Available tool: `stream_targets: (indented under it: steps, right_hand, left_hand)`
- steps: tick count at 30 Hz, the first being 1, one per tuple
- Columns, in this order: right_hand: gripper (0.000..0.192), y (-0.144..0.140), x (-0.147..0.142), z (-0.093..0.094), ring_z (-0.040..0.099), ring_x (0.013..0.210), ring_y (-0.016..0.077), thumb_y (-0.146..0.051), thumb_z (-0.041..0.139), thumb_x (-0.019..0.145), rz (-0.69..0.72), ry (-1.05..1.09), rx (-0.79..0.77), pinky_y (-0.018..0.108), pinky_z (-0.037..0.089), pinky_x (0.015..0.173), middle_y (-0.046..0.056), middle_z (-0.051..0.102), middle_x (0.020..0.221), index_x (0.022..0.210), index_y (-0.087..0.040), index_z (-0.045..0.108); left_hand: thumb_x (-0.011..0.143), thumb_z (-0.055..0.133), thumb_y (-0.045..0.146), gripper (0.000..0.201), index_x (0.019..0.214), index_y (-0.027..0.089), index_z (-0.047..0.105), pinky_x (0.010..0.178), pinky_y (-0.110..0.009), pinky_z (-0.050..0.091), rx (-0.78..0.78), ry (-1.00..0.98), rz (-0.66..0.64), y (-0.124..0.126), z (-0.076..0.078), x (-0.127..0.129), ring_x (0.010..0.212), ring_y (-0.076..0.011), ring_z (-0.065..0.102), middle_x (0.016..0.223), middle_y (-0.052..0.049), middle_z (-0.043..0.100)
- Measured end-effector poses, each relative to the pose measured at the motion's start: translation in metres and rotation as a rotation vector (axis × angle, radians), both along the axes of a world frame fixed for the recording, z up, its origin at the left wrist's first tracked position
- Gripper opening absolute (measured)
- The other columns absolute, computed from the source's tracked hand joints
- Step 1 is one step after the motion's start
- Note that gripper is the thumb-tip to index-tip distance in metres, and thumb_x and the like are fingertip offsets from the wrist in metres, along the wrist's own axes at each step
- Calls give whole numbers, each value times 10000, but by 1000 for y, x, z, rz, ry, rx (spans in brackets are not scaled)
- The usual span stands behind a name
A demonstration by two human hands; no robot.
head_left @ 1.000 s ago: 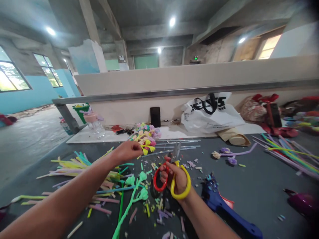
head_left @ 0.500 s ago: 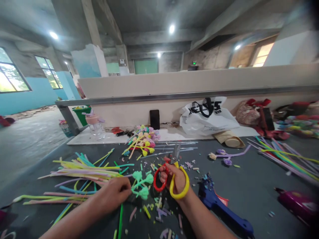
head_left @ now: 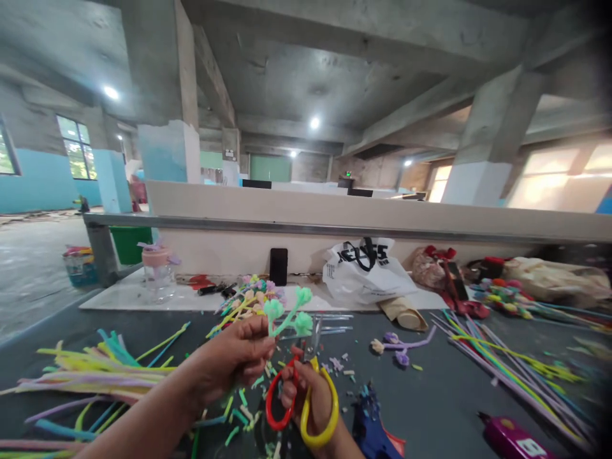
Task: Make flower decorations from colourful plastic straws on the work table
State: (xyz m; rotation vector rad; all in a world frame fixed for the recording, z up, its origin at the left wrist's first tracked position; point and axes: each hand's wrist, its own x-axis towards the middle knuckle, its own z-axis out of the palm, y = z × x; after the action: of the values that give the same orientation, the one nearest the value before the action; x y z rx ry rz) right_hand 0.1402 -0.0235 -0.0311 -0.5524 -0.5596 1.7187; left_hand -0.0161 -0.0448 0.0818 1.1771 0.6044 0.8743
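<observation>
Between the fingertips of my left hand is the stem of a green pipe-cleaner flower sprig, its several fluffy heads pointing up and to the right. My right hand grips scissors with one red and one yellow handle loop, blades pointing up and away. The blades lie just right of the sprig's lower head. Under both hands, cut pipe-cleaner scraps are strewn on the dark tabletop. Behind the left hand lies a bunch of finished pipe-cleaner flowers, partly hidden.
Loose pipe cleaners are heaped at left, more at right. A blue glue gun lies right of the scissors, near a purple flower sprig and a magenta tool. A phone and white bag stand behind.
My left hand has lifted the green sprig up and closer to the scissors. The camera view has tilted up and turned slightly right. Both hands keep their holds.
</observation>
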Motion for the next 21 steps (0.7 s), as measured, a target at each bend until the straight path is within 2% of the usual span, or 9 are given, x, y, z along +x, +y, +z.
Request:
stream_targets:
  steps: [4, 8, 15, 21]
  right_hand:
    - [226, 0, 1, 1, 390, 352, 53, -300, 679, 599, 28, -16, -10, 174, 291, 351, -23, 555, 516, 717, -170, 537]
    - [209, -2, 0, 4, 376, 343, 44, -312, 652, 630, 67, -56, 11, 176, 301, 351, -2, 540, 506, 594, -133, 551]
    - [255, -6, -4, 2, 369, 344, 58, -347, 625, 660, 82, -120, 45, 182, 322, 353, -12, 483, 447, 550, -125, 565]
    - [281, -7, -4, 0, 363, 342, 61, -373, 606, 683, 137, -142, 38, 180, 307, 356, -27, 440, 405, 580, -112, 582]
  left_hand:
    - [743, 589, 297, 188, 704, 155, 474, 350, -154, 152, -17, -66, 48, -1, -6, 6, 351, 12, 289, 617, 47, 461]
    - [746, 582, 296, 172, 731, 160, 477, 330, -151, 178, -44, -45, 67, -1, -16, 6, 343, 2, 344, 628, 43, 489]
    - [739, 586, 293, 184, 693, 157, 472, 319, -143, 208, -97, -43, 76, 4, -27, 4, 344, -8, 355, 588, 42, 497]
    - [750, 578, 274, 207, 634, 150, 459, 331, -149, 215, -156, -65, -5, 5, -33, 2, 360, -21, 367, 564, 31, 486]
